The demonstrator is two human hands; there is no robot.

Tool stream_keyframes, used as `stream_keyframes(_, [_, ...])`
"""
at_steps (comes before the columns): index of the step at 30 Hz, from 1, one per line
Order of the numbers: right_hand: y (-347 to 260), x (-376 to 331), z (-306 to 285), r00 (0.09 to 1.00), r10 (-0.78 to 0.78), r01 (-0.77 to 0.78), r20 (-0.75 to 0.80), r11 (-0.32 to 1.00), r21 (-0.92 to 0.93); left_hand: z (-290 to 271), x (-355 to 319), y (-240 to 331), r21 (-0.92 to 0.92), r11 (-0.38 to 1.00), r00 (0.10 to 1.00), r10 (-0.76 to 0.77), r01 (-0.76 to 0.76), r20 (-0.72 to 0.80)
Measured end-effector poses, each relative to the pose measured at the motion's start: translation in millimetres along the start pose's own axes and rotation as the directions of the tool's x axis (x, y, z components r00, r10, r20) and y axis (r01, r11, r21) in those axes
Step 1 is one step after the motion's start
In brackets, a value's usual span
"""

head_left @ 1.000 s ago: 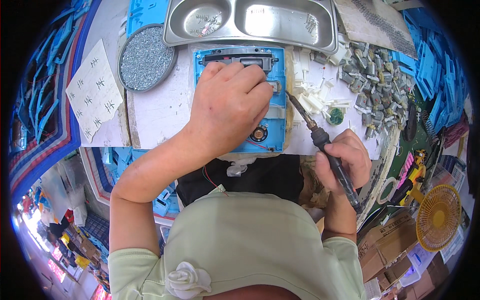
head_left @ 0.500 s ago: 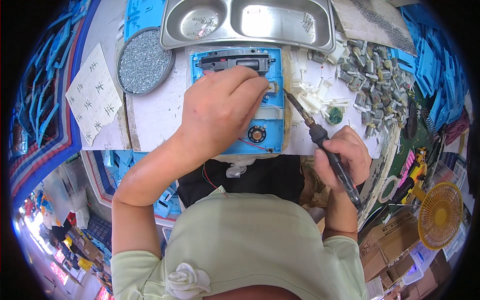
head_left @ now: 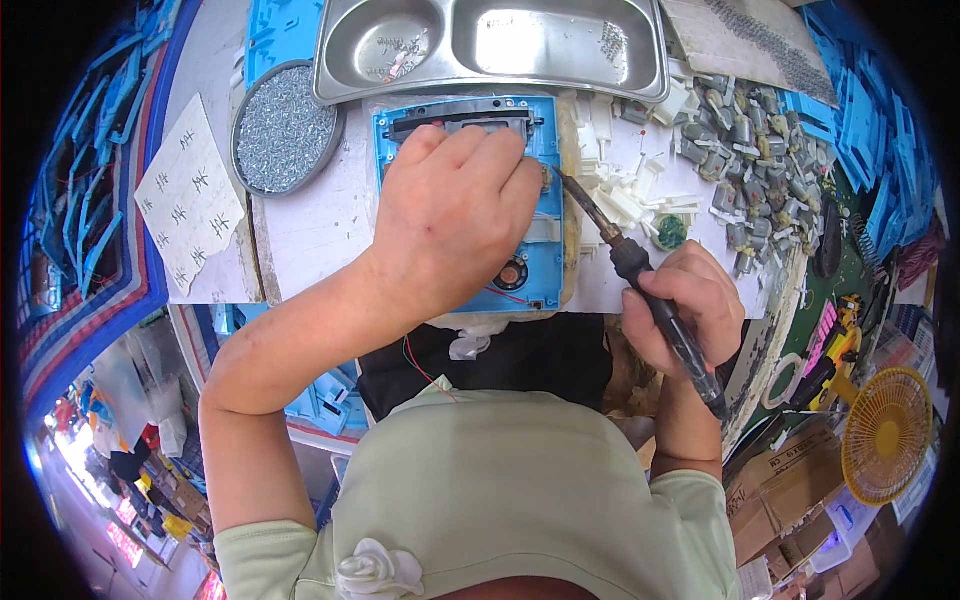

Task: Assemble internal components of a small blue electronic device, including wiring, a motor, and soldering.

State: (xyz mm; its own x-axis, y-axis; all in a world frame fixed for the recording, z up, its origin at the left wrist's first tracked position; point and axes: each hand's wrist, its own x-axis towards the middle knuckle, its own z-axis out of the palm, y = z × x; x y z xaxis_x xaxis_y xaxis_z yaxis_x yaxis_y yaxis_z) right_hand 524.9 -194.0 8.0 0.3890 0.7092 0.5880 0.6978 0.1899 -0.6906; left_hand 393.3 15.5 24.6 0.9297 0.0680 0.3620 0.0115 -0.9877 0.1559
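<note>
In front of me lies a blue plastic housing (head_left: pixel 550 205) with a black part (head_left: pixel 460 120) across its far end and a small round speaker (head_left: pixel 513 273) near its close end. My left hand (head_left: pixel 455 215) reaches over the housing with its fingers curled down; the back of the hand hides the fingertips and whatever they hold. A black-handled soldering iron (head_left: pixel 655 300) is gripped in my right hand (head_left: pixel 700 310). Its tip points at the housing's right side, close to my left fingers. Thin red and green wires (head_left: pixel 420 362) hang below the housing.
Beyond the housing stands a steel tray (head_left: pixel 490 90) with small springs. A round dish of screws (head_left: pixel 288 128) and a marked paper sheet (head_left: pixel 190 195) sit to the left. Right are white plastic parts (head_left: pixel 625 195), a pile of small motors (head_left: pixel 745 160) and a yellow fan (head_left: pixel 886 436).
My left hand has shifted and turned over the housing, covering more of its middle. The iron's tip has moved slightly left and up, toward the housing. The view has shifted slightly.
</note>
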Motion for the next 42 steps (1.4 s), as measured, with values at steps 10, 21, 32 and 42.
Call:
stream_keyframes(10, [0.0,3.8,-0.4,0.999,-0.021,0.021,0.026,1.0,-0.022,-4.3,4.9,4.9,0.042,0.999,0.998,-0.018,0.016,0.056])
stream_keyframes(21, [0.4,3.9,4.0,0.999,-0.032,0.034,0.042,0.998,-0.047,-1.3,7.1,5.5,0.067,0.998,0.999,0.011,-0.014,0.043])
stream_keyframes(32, [-2.9,-2.6,-1.0,0.999,-0.035,0.035,0.008,0.996,-0.082,-6.2,8.5,6.7,0.06,0.998,0.997,-0.004,0.0,0.076])
stream_keyframes(42, [-1.6,0.1,-2.0,0.999,-0.053,0.052,-0.001,0.997,-0.064,-6.6,8.7,7.2,0.066,0.998,0.997,-0.02,0.015,0.071])
